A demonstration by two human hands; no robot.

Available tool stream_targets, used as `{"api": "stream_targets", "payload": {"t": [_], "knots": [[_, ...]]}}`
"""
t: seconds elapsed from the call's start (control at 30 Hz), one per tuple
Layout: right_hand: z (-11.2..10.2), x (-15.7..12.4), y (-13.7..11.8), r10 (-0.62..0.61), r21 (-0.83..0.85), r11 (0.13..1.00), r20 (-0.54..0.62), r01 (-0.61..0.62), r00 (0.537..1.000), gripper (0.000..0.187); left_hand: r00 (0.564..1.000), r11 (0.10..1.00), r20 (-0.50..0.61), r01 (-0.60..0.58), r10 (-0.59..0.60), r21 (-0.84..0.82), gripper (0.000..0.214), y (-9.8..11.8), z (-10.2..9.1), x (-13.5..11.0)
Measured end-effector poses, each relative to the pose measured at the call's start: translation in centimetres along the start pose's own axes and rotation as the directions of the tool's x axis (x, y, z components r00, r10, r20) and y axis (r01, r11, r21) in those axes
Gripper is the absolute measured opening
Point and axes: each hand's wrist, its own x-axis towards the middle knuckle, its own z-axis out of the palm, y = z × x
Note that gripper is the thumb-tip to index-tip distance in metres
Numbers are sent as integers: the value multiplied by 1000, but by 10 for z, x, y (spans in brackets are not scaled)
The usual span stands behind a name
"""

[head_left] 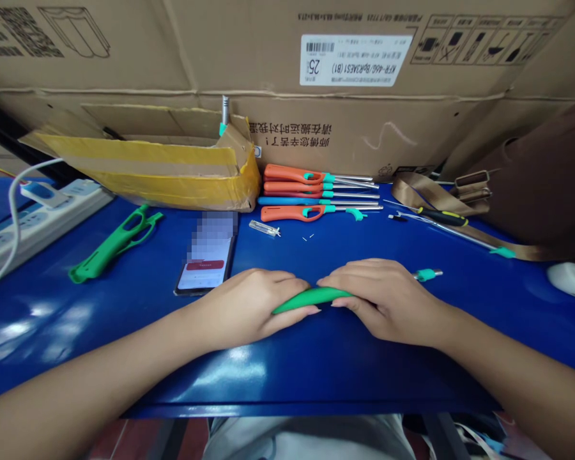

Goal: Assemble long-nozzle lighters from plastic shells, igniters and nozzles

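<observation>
Both my hands grip a green lighter body [311,298] above the front half of the blue table. My left hand [253,300] is closed round its left end, thumb below and fingers on top. The right end sits in my right hand [383,297], likewise pinched between thumb and fingers, which hide much of it. Just beyond my right hand a metal tube tip with a teal collar [426,275] sticks out; I cannot tell whether it joins the green body. A separate green lighter shell half [115,246] lies at the left.
Several gas lighters [297,191], orange and blue, lie stacked at the back. Around them are a phone [206,255], a clear lighter fuel tank [264,229], a screwdriver [443,217], a yellow-taped box [172,172], a power strip [43,217] and a white mouse [572,280].
</observation>
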Motion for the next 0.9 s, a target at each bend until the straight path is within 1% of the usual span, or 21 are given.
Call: {"api": "stream_targets", "payload": {"t": [0.07, 0.17, 0.23, 0.3, 0.37, 0.43, 0.5, 0.57, 0.67, 0.77, 0.9], "knots": [[-1, 0, 2, 25, -24, 999, -5, -25, 1000, 23, 1000, 999, -4, -7, 8, 43, 33, -3, -3, 0], [-7, -2, 8, 93, -210, 973, 2, -90, 996, 27, 999, 987, -21, -22, 26, 156, 36, -9, -11, -1], [-12, -4, 12, 117, -309, 945, 4, -109, 993, 25, 998, 979, -43, -40, 50, 199, 37, -12, -18, -2], [-17, -6, 16, 121, -328, 938, 15, -109, 993, 20, 995, 974, -63, -59, 74, 219, 36, -13, -24, -3], [-20, -6, 16, 131, -346, 932, 50, -106, 990, 17, 995, 967, -56, -71, 87, 246, 35, -13, -27, -3], [-20, -4, 13, 150, -373, 922, 96, -104, 984, 20, 996, 957, -38, -67, 81, 282, 33, -13, -26, -3], [-17, -2, 10, 175, -391, 914, 138, -108, 975, 27, 998, 951, -21, -56, 65, 305, 31, -12, -22, -2], [-14, -1, 7, 181, -402, 910, 153, -107, 971, 30, 998, 951, -8, -50, 55, 304, 28, -11, -17, -2], [-9, -2, 5, 152, -423, 903, 143, -79, 978, 28, 999, 958, 1, -47, 49, 283, 29, -7, -10, -1], [-7, -4, 6, 129, -440, 895, 106, -69, 986, 30, 1000, 959, -23, -13, 20, 283, 34, -5, -7, 0], [-14, -3, 11, 111, -464, 880, -11, -104, 994, 30, 999, 936, -39, 45, -34, 350, 35, -11, -14, 0]]}}
